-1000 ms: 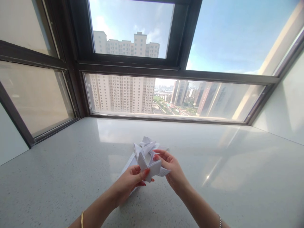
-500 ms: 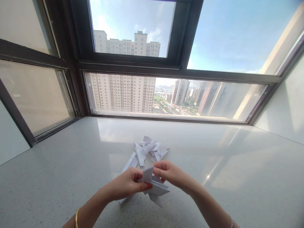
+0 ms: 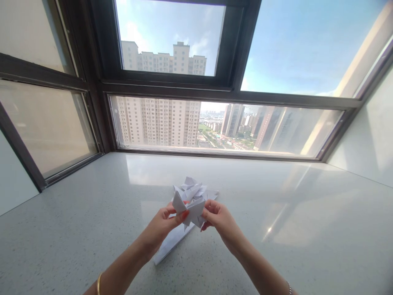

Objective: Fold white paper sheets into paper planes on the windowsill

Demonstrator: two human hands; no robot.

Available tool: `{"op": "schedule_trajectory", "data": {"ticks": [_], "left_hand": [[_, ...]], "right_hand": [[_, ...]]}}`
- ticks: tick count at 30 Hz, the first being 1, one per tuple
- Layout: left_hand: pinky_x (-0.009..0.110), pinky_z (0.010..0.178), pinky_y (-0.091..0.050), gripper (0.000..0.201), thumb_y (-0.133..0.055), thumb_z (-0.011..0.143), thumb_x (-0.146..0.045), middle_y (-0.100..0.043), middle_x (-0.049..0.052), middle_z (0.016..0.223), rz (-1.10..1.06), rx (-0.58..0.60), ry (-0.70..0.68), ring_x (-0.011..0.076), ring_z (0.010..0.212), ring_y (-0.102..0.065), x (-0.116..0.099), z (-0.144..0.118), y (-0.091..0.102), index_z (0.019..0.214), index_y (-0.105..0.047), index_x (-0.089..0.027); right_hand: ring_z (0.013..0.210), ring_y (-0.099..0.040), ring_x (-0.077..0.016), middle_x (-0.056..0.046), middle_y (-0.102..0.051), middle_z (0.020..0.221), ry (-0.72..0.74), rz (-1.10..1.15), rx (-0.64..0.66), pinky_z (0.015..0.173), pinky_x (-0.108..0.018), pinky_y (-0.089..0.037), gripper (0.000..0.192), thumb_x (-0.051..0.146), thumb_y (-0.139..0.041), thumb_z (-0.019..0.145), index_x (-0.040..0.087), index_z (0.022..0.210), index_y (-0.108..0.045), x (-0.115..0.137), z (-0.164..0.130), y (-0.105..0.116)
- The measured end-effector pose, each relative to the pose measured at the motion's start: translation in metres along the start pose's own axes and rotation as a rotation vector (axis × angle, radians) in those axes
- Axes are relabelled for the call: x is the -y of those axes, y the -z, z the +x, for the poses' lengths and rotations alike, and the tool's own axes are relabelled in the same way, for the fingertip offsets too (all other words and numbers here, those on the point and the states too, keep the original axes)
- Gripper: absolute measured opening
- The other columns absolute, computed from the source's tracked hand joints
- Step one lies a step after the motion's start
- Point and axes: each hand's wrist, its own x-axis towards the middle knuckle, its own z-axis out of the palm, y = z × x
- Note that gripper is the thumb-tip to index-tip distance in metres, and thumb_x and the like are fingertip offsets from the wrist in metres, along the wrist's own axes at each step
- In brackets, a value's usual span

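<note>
Both hands pinched one folded paper piece (image 3: pixel 190 209), left hand (image 3: pixel 162 225) and right hand (image 3: pixel 219 219) covering its lower edges; pile of folded papers (image 3: pixel 193 188) behind them was half hidden.

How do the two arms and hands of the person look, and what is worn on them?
Both forearms are bare, with no sleeves in view. The left hand has red polish on the nails, and a thin gold bangle sits on the left wrist. The right hand also shows red polish, and a thin silver bracelet sits on the right wrist. No rings or gloves are visible.
</note>
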Motion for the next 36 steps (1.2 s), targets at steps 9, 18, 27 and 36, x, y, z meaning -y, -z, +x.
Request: {"op": "schedule_trajectory", "data": {"ticks": [9,18,27,36], "left_hand": [[0.037,0.100,-0.027,0.036,-0.056,0.075,-0.037,-0.036,0.004,0.136,-0.007,-0.097,-0.175,0.0279,0.125,-0.027,0.021,-0.001,-0.017,0.108,-0.060,-0.024],[0.038,0.098,-0.030,0.052,-0.053,0.079,-0.032,-0.050,0.008,0.125,-0.145,-0.089,-0.180,0.0254,0.118,-0.039,0.028,0.002,-0.017,0.127,-0.039,-0.021],[0.036,0.081,-0.043,0.038,-0.059,0.074,-0.034,-0.064,0.010,0.102,-0.203,-0.068,-0.078,0.0236,0.090,-0.057,0.025,0.002,-0.013,0.106,-0.060,-0.013],[0.037,0.084,-0.042,0.039,-0.062,0.071,-0.034,-0.067,0.010,0.096,-0.185,-0.113,-0.054,0.0260,0.096,-0.056,0.021,0.004,-0.011,0.104,-0.061,-0.012]], "right_hand": [[0.052,-0.055,-0.0108,0.000,-0.064,0.062,0.005,0.263,0.021,0.052,-0.025,-0.046,0.022,0.030,-0.069,0.062,0.015,0.075,-0.060,-0.002,-0.013,-0.025],[0.052,-0.054,-0.0106,0.001,-0.061,0.058,0.053,0.232,0.087,0.055,-0.026,-0.045,0.026,0.039,-0.067,0.065,0.016,0.068,-0.054,-0.004,-0.011,-0.018],[0.054,-0.055,-0.0124,-0.001,-0.060,0.057,0.068,0.146,0.121,0.055,-0.027,-0.046,0.034,0.048,-0.062,0.066,0.015,0.070,-0.059,-0.002,-0.010,-0.015],[0.062,-0.058,-0.0147,-0.003,-0.060,0.066,0.105,0.111,0.115,0.055,-0.028,-0.049,0.044,0.055,-0.046,0.076,0.014,0.076,-0.061,-0.004,-0.009,-0.017]]}}
